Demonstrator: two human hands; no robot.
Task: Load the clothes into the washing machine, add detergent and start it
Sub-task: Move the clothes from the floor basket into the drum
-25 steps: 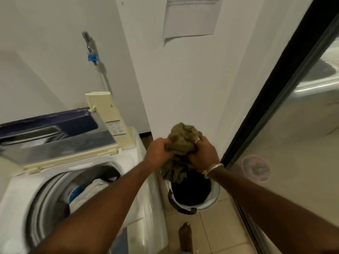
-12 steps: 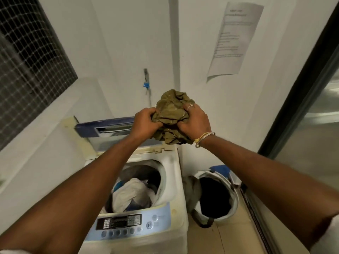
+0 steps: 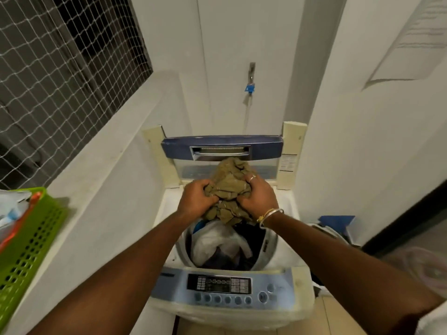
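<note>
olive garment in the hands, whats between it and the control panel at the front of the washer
In the head view, the open drum lies between the olive garment and the control panel, with a white cloth and darker clothes already inside.

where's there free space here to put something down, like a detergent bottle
The white ledge between the green basket and the washing machine looks bare. The machine's rim right of the drum is free but narrow. The drum mouth is crowded: both hands hold the olive garment over it.

Both hands (image 3: 229,201) clenched, arms outstretched
</note>
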